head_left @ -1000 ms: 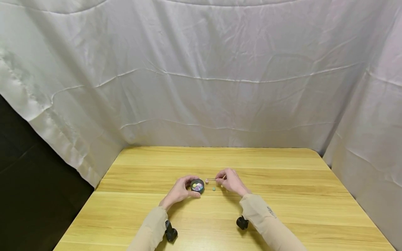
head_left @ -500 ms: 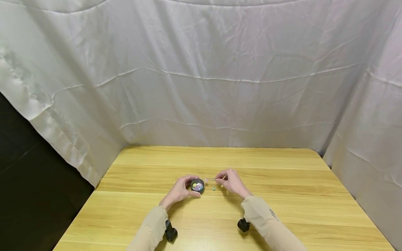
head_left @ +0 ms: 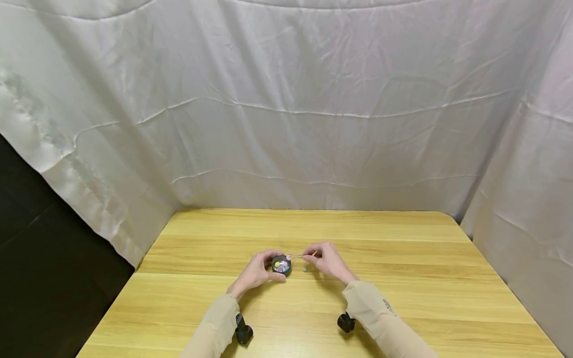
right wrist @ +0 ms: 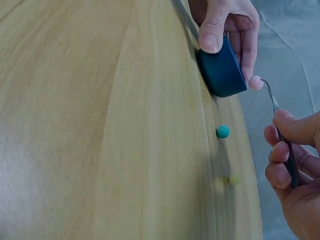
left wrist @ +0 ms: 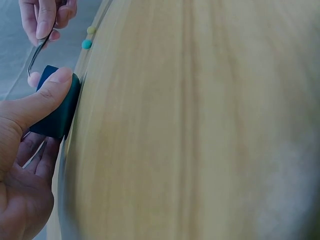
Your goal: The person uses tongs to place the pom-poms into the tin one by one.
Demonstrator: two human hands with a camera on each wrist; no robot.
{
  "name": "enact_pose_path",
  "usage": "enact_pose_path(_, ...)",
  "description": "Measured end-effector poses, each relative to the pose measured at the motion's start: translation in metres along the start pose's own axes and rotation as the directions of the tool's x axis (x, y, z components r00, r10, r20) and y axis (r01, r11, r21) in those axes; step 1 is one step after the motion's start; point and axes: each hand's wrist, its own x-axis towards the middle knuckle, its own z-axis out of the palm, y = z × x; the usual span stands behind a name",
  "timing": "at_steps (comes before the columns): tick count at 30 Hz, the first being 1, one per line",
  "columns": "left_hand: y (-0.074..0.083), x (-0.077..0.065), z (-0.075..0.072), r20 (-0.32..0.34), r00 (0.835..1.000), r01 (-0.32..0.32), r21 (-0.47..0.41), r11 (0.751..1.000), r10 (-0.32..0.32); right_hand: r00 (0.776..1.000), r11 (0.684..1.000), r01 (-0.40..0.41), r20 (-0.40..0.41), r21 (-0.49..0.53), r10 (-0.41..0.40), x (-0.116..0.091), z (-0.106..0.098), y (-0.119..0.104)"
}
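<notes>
In the head view my left hand (head_left: 256, 271) grips a small round dark bowl (right wrist: 220, 72) on the table, thumb on its near side and fingers round the far side. Several pastel balls (head_left: 280, 267) lie inside, yellow and purple among them. My right hand (head_left: 329, 261) pinches a pair of bent-tipped metal tweezers (right wrist: 272, 96). Held at their tip is a pink ball (right wrist: 255, 83), raised right at the bowl's upper right rim. To the right of the bowl, a teal ball (right wrist: 223, 131) and a yellow ball (right wrist: 234, 179) rest on the wood.
The wooden table (head_left: 286, 318) reaches back to a pale grey curtain (head_left: 313, 124) that also hangs along both sides. A black panel (head_left: 49, 258) stands at the left. Each sleeve carries a black wrist camera, the left one (head_left: 243, 332) and the right one (head_left: 346, 321).
My right hand has moved slightly left, bringing the tweezers and pink ball from beside the bowl to its rim. The left hand and bowl have stayed put.
</notes>
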Motion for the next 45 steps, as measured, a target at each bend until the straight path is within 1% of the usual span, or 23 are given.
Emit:
enact_pose_path(4, 0.0003, 0.0008, 0.0008, -0.006, 1.000, 0.010, -0.019, 1.000, -0.010, 1.000, 1.000, 0.003, 0.010, -0.004, -0.003, 0.0011, 0.0024, -0.0017)
enact_pose_path(12, 0.0012, -0.0001, 0.0012, -0.013, 1.000, 0.007, -0.040, 0.999, -0.007, 0.999, 1.000, 0.029, 0.033, -0.005, -0.029, 0.0038, 0.0067, -0.0005)
enact_pose_path(21, -0.0007, 0.0029, 0.0019, -0.011, 1.000, 0.000, -0.030, 1.000, 0.000, 0.998, 0.999, 0.049, 0.049, 0.021, -0.050, 0.0054, 0.0077, 0.0009)
enact_pose_path(26, -0.0016, 0.0026, 0.0010, -0.014, 1.000, -0.016, -0.031, 0.999, 0.015, 0.997, 0.998, 0.048, 0.059, 0.041, -0.050, 0.0044, 0.0058, -0.0002)
enact_pose_path(34, -0.0004, 0.0017, 0.0017, -0.010, 1.000, -0.012, -0.037, 0.999, 0.011, 0.994, 0.996, 0.078, 0.074, 0.033, -0.080, 0.0047, 0.0052, 0.0018)
enact_pose_path(45, 0.0012, 0.0003, 0.0015, -0.015, 1.000, -0.011, -0.063, 0.998, 0.010, 0.996, 0.999, 0.053, 0.066, 0.001, -0.053, 0.0040, 0.0046, 0.0027)
